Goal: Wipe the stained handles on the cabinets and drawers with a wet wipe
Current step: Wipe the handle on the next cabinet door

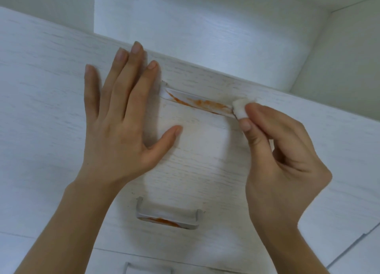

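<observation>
A silver bar handle (197,103) on the top white drawer front (201,146) carries an orange smear along its length. My right hand (279,154) pinches a small folded white wet wipe (239,108) against the handle's right end. My left hand (121,117) lies flat, fingers spread, on the drawer front just left of the handle. On the drawer below, a second handle (167,216) has an orange stain on its lower face. A third handle (148,268) shows partly at the bottom edge.
Above the drawers a white open shelf recess (205,27) runs back to a wall. A grey floor (362,253) shows at the lower right, beside the cabinet's side edge.
</observation>
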Demonstrator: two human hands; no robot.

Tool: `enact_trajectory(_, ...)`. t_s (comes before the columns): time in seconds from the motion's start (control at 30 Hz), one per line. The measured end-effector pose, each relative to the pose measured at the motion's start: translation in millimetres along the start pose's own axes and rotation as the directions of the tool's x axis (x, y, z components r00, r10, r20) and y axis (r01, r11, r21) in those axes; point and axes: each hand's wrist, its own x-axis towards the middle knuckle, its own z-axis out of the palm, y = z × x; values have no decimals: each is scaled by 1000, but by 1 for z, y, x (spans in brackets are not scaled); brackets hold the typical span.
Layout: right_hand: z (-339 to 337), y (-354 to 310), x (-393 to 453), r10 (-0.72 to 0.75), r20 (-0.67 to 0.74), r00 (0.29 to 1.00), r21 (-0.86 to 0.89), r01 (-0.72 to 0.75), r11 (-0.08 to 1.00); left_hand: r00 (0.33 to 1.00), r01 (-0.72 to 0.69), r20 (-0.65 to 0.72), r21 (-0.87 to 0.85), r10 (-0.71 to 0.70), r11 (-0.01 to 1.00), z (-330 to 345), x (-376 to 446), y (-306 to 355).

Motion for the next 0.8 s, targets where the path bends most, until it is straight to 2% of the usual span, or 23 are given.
enact_trajectory(0.1,-6,-1,3,-13,30,999,-22,14,1000,1000,15,-15,8,-15,1000,2,0,2)
enact_trajectory(0.27,0,-2,16,-164,126,978,-106,178,978,999,17,-36,7,-16,1000,4,0,2)
enact_trajectory(0.47,5,-1,15,-222,114,968,-147,237,960,999,21,-38,3,-21,1000,3,0,1)
enact_trajectory(0.8,1,-5,8,-188,132,973,-208,213,955,997,35,-63,-3,-35,999,4,2,3)
